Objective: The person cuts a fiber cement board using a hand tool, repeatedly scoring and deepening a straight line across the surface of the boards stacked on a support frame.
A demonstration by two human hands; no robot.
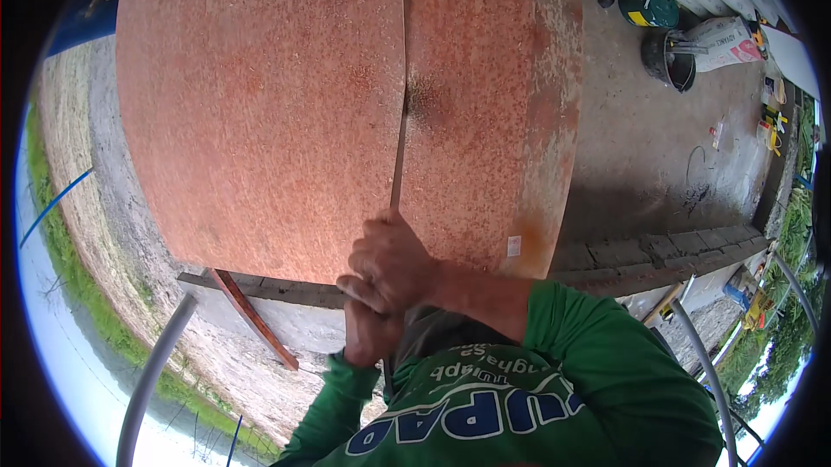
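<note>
Right hand [387,261] above left hand [372,334], both clenched; held item unclear; black bucket [653,58] far up-right of grip, tool [689,49] inside.

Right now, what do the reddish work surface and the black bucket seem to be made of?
Reddish work surface: probably plywood or similar sheet, dull and worn, judging by its broad face and scuffed, paler patches. Black bucket: likely plastic, smooth-looking, by its plain dark wall.

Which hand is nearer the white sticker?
Your right. The right hand is left of the sticker, roughly level in view; the left hand is lower and farther left.
</note>
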